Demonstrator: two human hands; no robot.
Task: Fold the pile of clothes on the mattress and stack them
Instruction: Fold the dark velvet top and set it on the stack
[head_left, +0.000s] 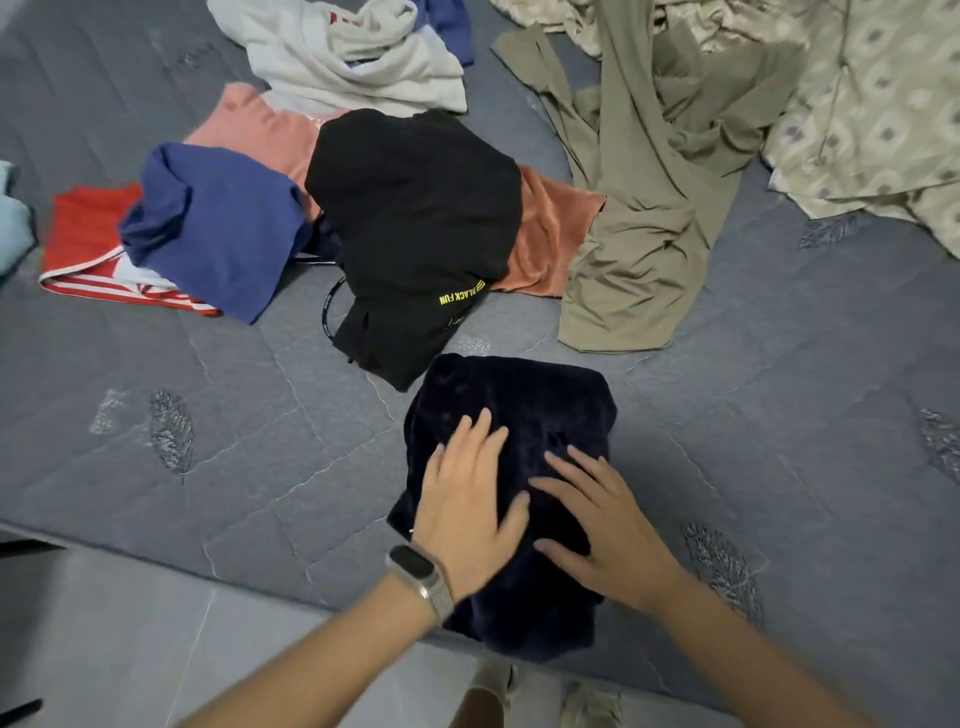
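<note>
Grey quilted mattress (218, 467): spans the scene, its near edge just under my wrists.
Unfolded pile, far side: olive garment (644, 218) far right; black garment (415, 218) centre, on a rust-orange piece (550, 234); blue garment (223, 223) left, over a red striped one (83, 234); pale grey top (358, 57) farthest.
Dark navy fleece garment (519, 405): folded, near centre, its near end overhanging the mattress edge.
My left hand (467, 514), watch (421, 577) on the wrist: flat on the fleece, fingers (483, 431) spread, gripping nothing.
My right hand (608, 530): flat beside it, fingers splayed, holding nothing.
</note>
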